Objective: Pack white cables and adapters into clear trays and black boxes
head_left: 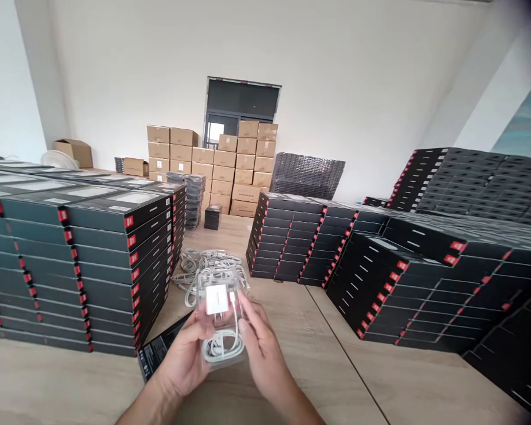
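Both my hands hold up a clear plastic tray (221,321) just above the wooden table. A white charger block (216,298) sits in its upper part and a coiled white cable (223,344) in its lower part. My left hand (186,354) grips the tray's left side from below. My right hand (259,345) pinches its right edge, fingers closed on it. A flat black box (157,352) lies on the table under my left hand.
Tall stacks of dark boxes with red tabs stand at the left (92,260), centre right (292,242) and right (446,283). A heap of white cables (203,265) lies behind the tray. Brown cartons (230,168) are piled at the far wall. The wooden table (336,366) stretches ahead.
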`<control>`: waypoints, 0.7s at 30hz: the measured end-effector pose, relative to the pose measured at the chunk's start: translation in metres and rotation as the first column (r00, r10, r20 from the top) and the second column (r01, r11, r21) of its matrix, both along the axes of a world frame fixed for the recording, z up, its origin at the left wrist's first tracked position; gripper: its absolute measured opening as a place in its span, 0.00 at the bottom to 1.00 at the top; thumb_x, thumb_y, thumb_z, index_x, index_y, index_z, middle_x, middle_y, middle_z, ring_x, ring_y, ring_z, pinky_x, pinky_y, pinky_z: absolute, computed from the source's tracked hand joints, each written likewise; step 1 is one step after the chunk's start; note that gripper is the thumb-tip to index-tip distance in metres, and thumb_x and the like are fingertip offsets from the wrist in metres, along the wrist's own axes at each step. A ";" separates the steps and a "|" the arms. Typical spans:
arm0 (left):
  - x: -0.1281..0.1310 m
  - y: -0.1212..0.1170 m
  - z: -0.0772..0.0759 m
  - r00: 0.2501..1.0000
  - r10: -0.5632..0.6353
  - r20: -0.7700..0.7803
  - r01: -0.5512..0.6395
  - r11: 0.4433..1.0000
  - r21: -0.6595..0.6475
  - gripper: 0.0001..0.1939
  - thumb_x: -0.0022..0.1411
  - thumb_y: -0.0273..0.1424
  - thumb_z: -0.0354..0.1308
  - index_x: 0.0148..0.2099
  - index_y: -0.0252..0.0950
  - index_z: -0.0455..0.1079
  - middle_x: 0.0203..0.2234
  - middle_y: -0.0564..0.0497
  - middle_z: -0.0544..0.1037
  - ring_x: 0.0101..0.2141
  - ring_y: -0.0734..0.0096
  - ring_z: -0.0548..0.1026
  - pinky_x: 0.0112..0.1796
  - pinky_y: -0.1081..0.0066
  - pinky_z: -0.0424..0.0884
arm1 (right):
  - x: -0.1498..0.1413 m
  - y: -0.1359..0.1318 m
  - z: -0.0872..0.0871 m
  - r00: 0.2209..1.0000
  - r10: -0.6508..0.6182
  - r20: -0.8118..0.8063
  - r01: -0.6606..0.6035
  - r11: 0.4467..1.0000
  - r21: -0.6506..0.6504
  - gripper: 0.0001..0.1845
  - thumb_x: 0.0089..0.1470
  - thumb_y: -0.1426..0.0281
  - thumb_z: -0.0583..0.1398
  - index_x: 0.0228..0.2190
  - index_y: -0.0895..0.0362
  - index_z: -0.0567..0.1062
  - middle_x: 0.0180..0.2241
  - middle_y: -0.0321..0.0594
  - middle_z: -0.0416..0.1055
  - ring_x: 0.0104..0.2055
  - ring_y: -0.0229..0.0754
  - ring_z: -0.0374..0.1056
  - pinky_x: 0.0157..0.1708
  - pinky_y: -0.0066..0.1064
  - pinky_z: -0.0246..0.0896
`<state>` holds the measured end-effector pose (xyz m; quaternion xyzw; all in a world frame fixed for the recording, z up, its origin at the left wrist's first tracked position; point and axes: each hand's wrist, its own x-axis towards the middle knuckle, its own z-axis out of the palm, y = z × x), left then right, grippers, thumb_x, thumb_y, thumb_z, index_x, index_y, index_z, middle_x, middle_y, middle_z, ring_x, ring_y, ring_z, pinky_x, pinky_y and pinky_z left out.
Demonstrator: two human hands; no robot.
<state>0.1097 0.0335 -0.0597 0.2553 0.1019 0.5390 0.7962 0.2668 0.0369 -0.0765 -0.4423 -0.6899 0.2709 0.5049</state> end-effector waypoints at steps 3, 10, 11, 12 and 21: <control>-0.003 0.001 0.005 0.998 -0.008 -0.055 0.006 1.000 -0.030 0.26 0.42 0.19 0.56 0.47 0.36 0.72 0.37 0.47 0.80 0.36 0.63 0.78 0.38 0.66 0.73 | 0.016 0.004 0.002 0.941 0.025 -0.337 -0.094 0.977 -0.190 0.28 0.62 0.55 0.52 0.61 0.46 0.60 0.49 0.44 0.68 0.43 0.45 0.69 0.40 0.37 0.67; 0.006 -0.003 -0.010 0.947 -0.216 -0.238 0.210 0.976 -0.053 0.23 0.41 0.22 0.57 0.44 0.34 0.72 0.30 0.49 0.78 0.26 0.69 0.75 0.27 0.72 0.68 | 0.034 0.007 0.006 0.764 -0.003 -0.645 -0.282 0.898 -0.339 0.34 0.54 0.54 0.62 0.59 0.48 0.62 0.39 0.39 0.74 0.32 0.40 0.71 0.26 0.29 0.66; 0.007 -0.003 -0.012 0.932 -0.236 -0.273 0.237 0.971 -0.030 0.24 0.42 0.23 0.58 0.45 0.34 0.72 0.31 0.48 0.78 0.27 0.69 0.74 0.27 0.72 0.68 | 0.034 0.006 0.007 0.766 0.004 -0.642 -0.300 0.886 -0.352 0.32 0.53 0.56 0.64 0.57 0.48 0.65 0.38 0.39 0.74 0.31 0.40 0.71 0.25 0.28 0.66; 0.007 -0.001 -0.013 0.918 -0.238 -0.318 0.249 0.968 -0.008 0.25 0.43 0.24 0.59 0.47 0.34 0.70 0.32 0.47 0.78 0.29 0.68 0.74 0.28 0.72 0.68 | 0.034 0.005 0.009 0.770 0.011 -0.638 -0.314 0.877 -0.364 0.30 0.51 0.58 0.65 0.54 0.50 0.69 0.36 0.38 0.75 0.29 0.39 0.71 0.23 0.27 0.65; -0.038 0.031 -0.013 -0.031 0.638 -0.770 0.014 0.770 0.638 0.27 0.49 0.42 0.63 0.51 0.42 0.66 0.56 0.44 0.68 0.57 0.49 0.64 0.56 0.55 0.55 | 0.067 0.026 -0.003 0.533 -0.308 -0.788 -0.088 0.906 -0.414 0.12 0.48 0.67 0.66 0.36 0.54 0.72 0.29 0.36 0.77 0.28 0.38 0.74 0.29 0.30 0.72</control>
